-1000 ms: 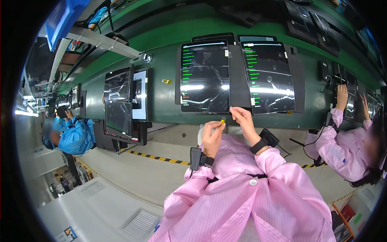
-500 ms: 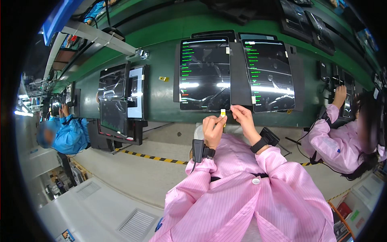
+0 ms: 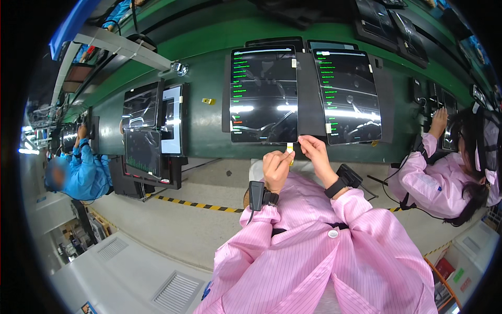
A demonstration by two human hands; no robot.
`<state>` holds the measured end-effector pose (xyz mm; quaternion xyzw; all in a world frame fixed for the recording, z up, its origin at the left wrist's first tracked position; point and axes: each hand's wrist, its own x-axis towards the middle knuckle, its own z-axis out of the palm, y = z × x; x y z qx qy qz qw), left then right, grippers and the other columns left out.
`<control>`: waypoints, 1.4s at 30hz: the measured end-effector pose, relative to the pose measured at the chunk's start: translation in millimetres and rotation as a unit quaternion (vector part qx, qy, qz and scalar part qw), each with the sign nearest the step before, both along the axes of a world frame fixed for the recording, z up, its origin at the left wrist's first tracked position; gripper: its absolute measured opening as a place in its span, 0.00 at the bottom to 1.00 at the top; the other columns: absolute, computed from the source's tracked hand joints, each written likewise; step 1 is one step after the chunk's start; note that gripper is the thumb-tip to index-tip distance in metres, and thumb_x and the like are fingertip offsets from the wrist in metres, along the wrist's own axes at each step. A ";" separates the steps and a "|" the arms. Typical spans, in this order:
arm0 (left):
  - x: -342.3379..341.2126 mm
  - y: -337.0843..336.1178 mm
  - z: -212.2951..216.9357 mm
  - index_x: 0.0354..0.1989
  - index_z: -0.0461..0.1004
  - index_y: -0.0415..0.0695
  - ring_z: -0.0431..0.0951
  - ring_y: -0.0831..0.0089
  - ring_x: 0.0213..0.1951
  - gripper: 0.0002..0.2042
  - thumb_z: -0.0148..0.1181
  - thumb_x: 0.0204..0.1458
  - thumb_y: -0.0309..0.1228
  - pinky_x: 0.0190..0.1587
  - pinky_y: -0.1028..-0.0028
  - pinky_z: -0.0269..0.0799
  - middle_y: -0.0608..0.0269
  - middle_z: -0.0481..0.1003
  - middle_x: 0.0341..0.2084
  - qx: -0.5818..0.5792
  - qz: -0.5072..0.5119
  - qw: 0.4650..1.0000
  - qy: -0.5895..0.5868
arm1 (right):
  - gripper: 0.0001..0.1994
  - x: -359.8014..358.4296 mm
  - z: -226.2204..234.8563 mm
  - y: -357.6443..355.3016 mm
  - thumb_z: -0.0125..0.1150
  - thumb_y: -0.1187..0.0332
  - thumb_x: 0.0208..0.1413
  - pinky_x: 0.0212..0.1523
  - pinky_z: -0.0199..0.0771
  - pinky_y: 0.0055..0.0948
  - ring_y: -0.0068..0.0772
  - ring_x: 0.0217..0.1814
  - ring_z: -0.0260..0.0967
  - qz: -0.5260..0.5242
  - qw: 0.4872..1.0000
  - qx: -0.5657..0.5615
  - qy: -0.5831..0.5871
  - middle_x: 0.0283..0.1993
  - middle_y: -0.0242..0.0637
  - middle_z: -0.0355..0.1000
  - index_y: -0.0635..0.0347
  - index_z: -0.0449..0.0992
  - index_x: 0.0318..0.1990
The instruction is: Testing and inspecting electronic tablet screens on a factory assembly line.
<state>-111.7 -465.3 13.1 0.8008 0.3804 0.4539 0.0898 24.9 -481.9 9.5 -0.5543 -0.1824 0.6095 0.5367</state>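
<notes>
- The little yellow-and-white piece [image 3: 290,148] is pinched in my left grip [image 3: 275,166], between the thumb and a finger. Its white end points to 12 o'clock, right by the bottom edge of the first black tablet [image 3: 264,94]. I cannot tell if the two touch.
- My right grip [image 3: 317,153] is at 3 o'clock from the little piece, just beside it. Its thumb and finger come close together at the tablet's 5 o'clock corner. I cannot tell if they hold the corner, something tiny, or nothing.
- The first black tablet is at 11 o'clock from the little piece. Its screen has green lines of words and a red one.
- The second black tablet [image 3: 349,99] is between 1 and 2 o'clock, with green lines too. A dark sheet [image 3: 308,99] shows between the tablets.
- All this lies on a green counter [image 3: 204,131].
- A small yellow bit [image 3: 208,101] sits on the counter at 10 o'clock.
- A pile of tablets [image 3: 142,107] is further off, near 9 o'clock.
- I wear a black band [image 3: 336,188] on my right wrist.
- Striped tape [image 3: 198,204] runs on the floor at 8 o'clock.
- A person in blue [image 3: 86,175] is far off near 9 o'clock, and a person in pink [image 3: 434,186] near 3 o'clock.
</notes>
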 end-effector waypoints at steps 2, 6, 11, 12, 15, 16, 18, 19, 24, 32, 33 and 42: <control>0.7 -0.6 -1.6 0.25 0.77 0.45 0.71 0.72 0.27 0.09 0.66 0.33 0.19 0.31 0.73 0.63 0.70 0.70 0.20 -0.003 -0.005 1.000 -0.007 | 0.09 -0.9 0.0 -1.1 0.55 0.64 0.55 0.20 0.46 0.12 0.08 0.21 0.52 -0.006 1.000 0.004 -0.003 0.21 0.20 0.60 0.60 0.74 0.38; 0.3 -2.4 -5.0 0.25 0.77 0.45 0.71 0.72 0.27 0.09 0.66 0.33 0.19 0.31 0.74 0.63 0.69 0.71 0.21 0.008 0.015 1.000 -0.005 | 0.09 -1.9 0.7 -0.7 0.55 0.65 0.55 0.20 0.45 0.13 0.08 0.21 0.52 -0.009 1.000 -0.001 -0.001 0.20 0.20 0.60 0.61 0.75 0.37; 1.1 -0.1 -5.4 0.25 0.77 0.44 0.71 0.71 0.27 0.09 0.66 0.33 0.19 0.31 0.73 0.63 0.68 0.71 0.21 0.003 0.008 1.000 -0.008 | 0.10 -1.4 -3.4 -2.0 0.56 0.64 0.55 0.20 0.45 0.14 0.08 0.21 0.51 -0.014 1.000 -0.001 0.003 0.19 0.20 0.60 0.61 0.75 0.37; 1.7 2.2 -5.0 0.25 0.77 0.44 0.71 0.71 0.27 0.09 0.66 0.33 0.19 0.31 0.73 0.63 0.68 0.71 0.21 0.001 0.008 1.000 -0.008 | 0.10 -0.9 -2.3 -1.3 0.56 0.64 0.55 0.20 0.45 0.13 0.08 0.21 0.52 -0.012 1.000 0.002 0.002 0.19 0.20 0.60 0.61 0.75 0.37; 1.6 9.3 -3.8 0.25 0.77 0.43 0.71 0.71 0.27 0.09 0.66 0.33 0.19 0.31 0.73 0.63 0.68 0.71 0.22 0.003 0.000 1.000 0.002 | 0.10 -2.5 0.1 -0.6 0.56 0.64 0.55 0.20 0.45 0.13 0.08 0.21 0.52 -0.013 1.000 0.006 0.005 0.19 0.20 0.60 0.61 0.75 0.37; 0.9 10.3 -4.4 0.28 0.77 0.43 0.71 0.70 0.30 0.11 0.66 0.33 0.20 0.33 0.72 0.64 0.67 0.71 0.24 -0.013 -0.009 1.000 0.012 | 0.10 -3.5 0.5 -0.2 0.56 0.64 0.55 0.21 0.46 0.13 0.08 0.21 0.52 -0.015 1.000 0.009 0.009 0.19 0.20 0.61 0.61 0.75 0.37; -1.8 11.0 3.1 0.31 0.77 0.43 0.71 0.69 0.32 0.13 0.66 0.33 0.20 0.34 0.72 0.65 0.66 0.72 0.27 -0.029 -0.018 0.999 0.023 | 0.10 -4.1 -0.7 -0.6 0.56 0.64 0.55 0.21 0.46 0.13 0.08 0.21 0.52 -0.013 1.000 0.007 0.010 0.20 0.20 0.61 0.61 0.75 0.37; -3.0 12.4 16.1 0.36 0.76 0.43 0.71 0.67 0.36 0.15 0.65 0.34 0.21 0.38 0.71 0.65 0.64 0.72 0.32 -0.067 -0.056 0.995 0.038 | 0.10 -3.4 -1.5 0.3 0.56 0.64 0.55 0.21 0.46 0.13 0.08 0.21 0.53 -0.013 1.000 0.007 0.010 0.20 0.20 0.61 0.61 0.75 0.37; -23.3 27.4 56.6 0.47 0.70 0.39 0.65 0.61 0.55 0.21 0.60 0.39 0.23 0.52 0.66 0.62 0.57 0.67 0.51 -0.142 -0.148 0.973 0.111 | 0.09 2.4 -4.8 -0.7 0.56 0.65 0.55 0.21 0.46 0.13 0.08 0.21 0.52 -0.011 1.000 0.005 0.003 0.20 0.19 0.60 0.61 0.75 0.36; -22.4 54.5 32.9 0.45 0.71 0.38 0.68 0.63 0.54 0.19 0.60 0.40 0.23 0.56 0.65 0.62 0.56 0.70 0.49 -0.092 -0.193 0.956 0.199 | 0.10 -1.1 -7.6 -0.8 0.57 0.65 0.54 0.20 0.45 0.14 0.08 0.20 0.51 -0.013 1.000 0.011 0.023 0.19 0.20 0.61 0.62 0.76 0.36; -21.6 55.6 32.1 0.45 0.71 0.38 0.68 0.63 0.54 0.19 0.60 0.40 0.23 0.56 0.65 0.62 0.56 0.70 0.49 -0.090 -0.196 0.955 0.201 | 0.10 -1.1 -8.1 -1.2 0.57 0.65 0.54 0.20 0.45 0.14 0.08 0.20 0.51 -0.017 0.999 0.013 0.024 0.19 0.20 0.61 0.62 0.76 0.36; -14.3 57.7 38.9 0.40 0.74 0.37 0.71 0.63 0.51 0.17 0.62 0.36 0.21 0.54 0.66 0.64 0.55 0.73 0.44 -0.071 -0.184 0.961 0.196 | 0.10 0.3 -14.9 -1.6 0.56 0.68 0.55 0.22 0.51 0.14 0.10 0.21 0.55 -0.014 0.998 0.053 -0.006 0.20 0.22 0.63 0.66 0.76 0.36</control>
